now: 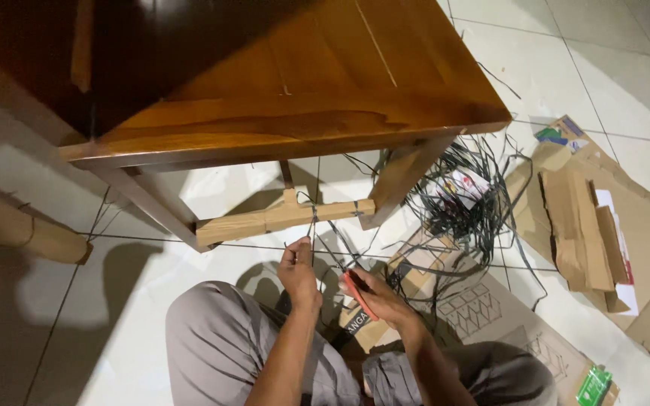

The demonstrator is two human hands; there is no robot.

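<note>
Two hands worked low in front of a wooden table (287, 83); going from the left, a cardboard tube (20, 229) lay on the white tiled floor (152, 301), then came the table's pale wooden crossbar (280, 216), bound round near its middle by a black plastic strap (314, 214); that strap ran down from the bar to the left hand (297, 269). It looked thin, light and flexible yet tough, probably slick along its flat face and sharp at the edges, so best taken by pinching it close to the bar, where it was taut; the left hand did just that, thumb and fingers closed on the strap just below the crossbar. Beside it the right hand (378, 299) was wrapped shut around an orange-red cutter (359, 295), its tip pointing up toward the strap; whether it touched, I could not tell. Further right lay a tangle of loose black straps (464, 207), then flattened cardboard (588, 233).
</note>
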